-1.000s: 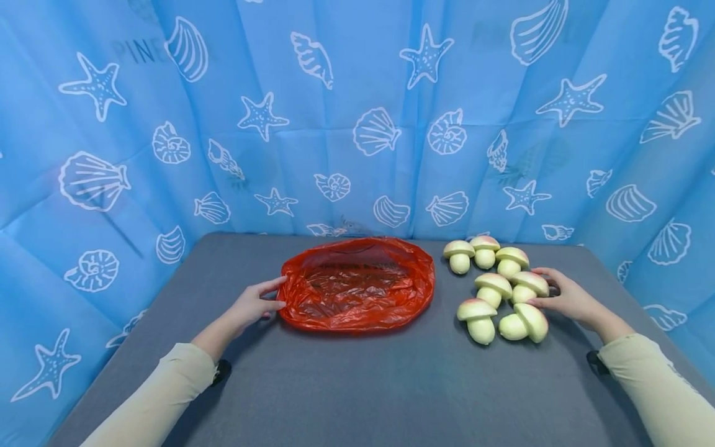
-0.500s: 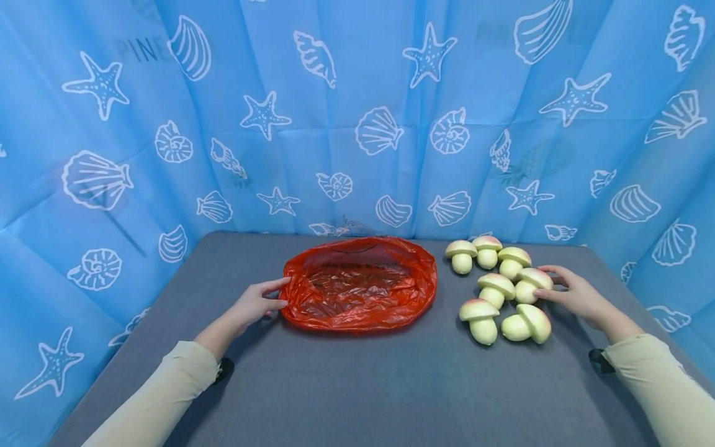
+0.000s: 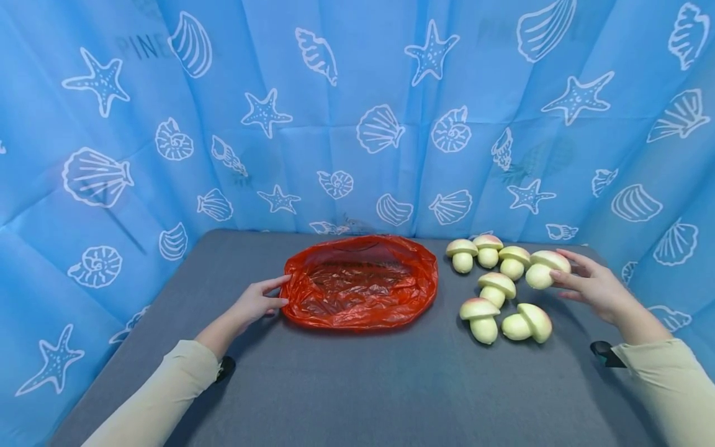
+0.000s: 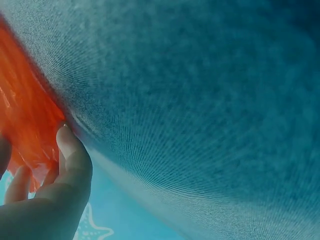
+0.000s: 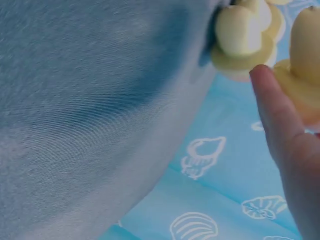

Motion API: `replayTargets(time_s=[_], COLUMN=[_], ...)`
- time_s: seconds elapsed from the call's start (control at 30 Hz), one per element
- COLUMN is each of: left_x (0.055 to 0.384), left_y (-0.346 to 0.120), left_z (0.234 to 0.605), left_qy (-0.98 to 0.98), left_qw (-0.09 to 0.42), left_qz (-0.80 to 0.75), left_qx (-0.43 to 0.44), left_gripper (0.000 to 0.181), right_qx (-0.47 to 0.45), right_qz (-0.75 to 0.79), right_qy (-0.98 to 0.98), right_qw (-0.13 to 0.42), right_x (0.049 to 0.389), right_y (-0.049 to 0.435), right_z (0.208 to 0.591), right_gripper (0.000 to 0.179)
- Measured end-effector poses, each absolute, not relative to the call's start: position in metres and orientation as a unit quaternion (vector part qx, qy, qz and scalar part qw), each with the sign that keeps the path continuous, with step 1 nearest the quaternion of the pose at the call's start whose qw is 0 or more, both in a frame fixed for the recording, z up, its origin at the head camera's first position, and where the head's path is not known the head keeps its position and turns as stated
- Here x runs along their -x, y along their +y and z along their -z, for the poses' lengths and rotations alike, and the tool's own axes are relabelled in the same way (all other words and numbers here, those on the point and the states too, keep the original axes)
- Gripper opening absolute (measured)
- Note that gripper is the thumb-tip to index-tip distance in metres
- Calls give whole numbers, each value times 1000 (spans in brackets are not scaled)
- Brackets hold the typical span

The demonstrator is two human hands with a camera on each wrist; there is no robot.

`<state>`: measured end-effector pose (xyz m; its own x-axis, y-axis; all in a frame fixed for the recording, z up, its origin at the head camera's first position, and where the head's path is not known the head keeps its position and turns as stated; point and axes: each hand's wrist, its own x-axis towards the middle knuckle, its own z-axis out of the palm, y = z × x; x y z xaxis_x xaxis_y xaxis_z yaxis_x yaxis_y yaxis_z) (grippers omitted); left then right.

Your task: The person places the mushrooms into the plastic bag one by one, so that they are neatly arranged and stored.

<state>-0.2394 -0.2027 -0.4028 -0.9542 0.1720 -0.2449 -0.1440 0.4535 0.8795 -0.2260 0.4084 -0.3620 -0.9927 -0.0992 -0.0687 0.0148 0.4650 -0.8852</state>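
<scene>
My left hand [image 3: 254, 304] holds the left edge of a red plastic bag [image 3: 357, 315], which lies with its mouth spread wide. In the left wrist view the thumb and fingers [image 4: 72, 150] sit on either side of the bag's edge [image 4: 25, 100]. My right hand [image 3: 600, 288] pinches a toy mushroom [image 3: 539, 273] by its cap, raised off the table, stem pointing down-left. The right wrist view shows that mushroom [image 5: 306, 50] partly cut off by the frame. Several more pale green mushrooms with pinkish caps, one at the front [image 3: 481, 320], lie left of the right hand.
A dark grey cloth covers the table [image 3: 357, 385]. Behind and at both sides hangs a blue curtain [image 3: 335, 155] with white shells and starfish. Another mushroom [image 3: 527, 323] lies on its side near the right hand, and others stand toward the back edge.
My right hand has closed on one mushroom and lifted it up and rightward, away from the group. The left hand stays at the bag's edge, and the bag keeps its shape.
</scene>
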Motion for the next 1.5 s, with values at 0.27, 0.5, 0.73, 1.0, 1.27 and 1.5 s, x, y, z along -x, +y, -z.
replayTargets(time_s=[0.27,0.5,0.73,1.0,1.27,1.5], left_x=[242,242,241,242,240,239], left_y=[-202,-201,-201,-202,-202,-202], left_z=[404,402,403,405,405,405], left_qy=[843,841,839,839,840,837], left_qw=[151,155,154,154,151,153], left_qz=[-516,-517,-521,-521,-521,-525], left_qx=[-3,-6,-25,-19,-19,-24], left_gripper=[60,60,62,61,60,60], right_qx=[-8,-21,-13,-12,9,14], right_qz=[529,630,691,726,764,794], right_qy=[847,776,722,685,643,605], right_qw=[50,39,43,52,52,53], right_x=[219,213,209,208,207,208], right_y=[402,397,390,381,365,359], right_z=[348,338,334,332,329,327], right_gripper=[75,80,82,81,82,82])
